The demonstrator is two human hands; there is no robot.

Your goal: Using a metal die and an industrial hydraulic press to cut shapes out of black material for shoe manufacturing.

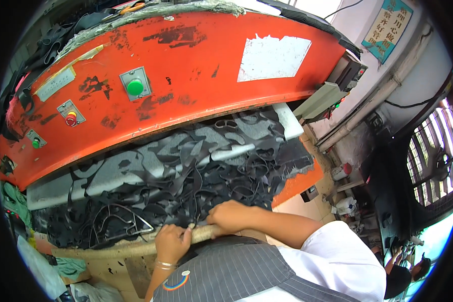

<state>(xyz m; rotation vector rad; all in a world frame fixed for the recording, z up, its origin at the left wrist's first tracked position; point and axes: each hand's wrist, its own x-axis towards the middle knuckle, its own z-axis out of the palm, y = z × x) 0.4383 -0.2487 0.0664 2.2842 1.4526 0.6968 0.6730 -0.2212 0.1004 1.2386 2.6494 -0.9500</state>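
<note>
My left hand [172, 244] is at the near edge of the work surface, its fingers curled and its thumb pointing toward my other hand. Just right of it, my right hand [231, 216] is closed, knuckles up, over the same padded tan edge [136, 249]. Whatever the fingers grip is too small or hidden to name. Right in front of both hands lies a tangled heap of black scrap strips [201, 183]. A bent metal cutting die [145, 223] rests on dark material left of my hands.
Behind the heap, a pale cutting board [293, 123] strewn with strips lies under an orange press [206, 65]. The press carries a green button [135, 87] and a red knob [71, 119]. Plastic bags [38, 267] stand at left. Another person [405, 274] is at far right.
</note>
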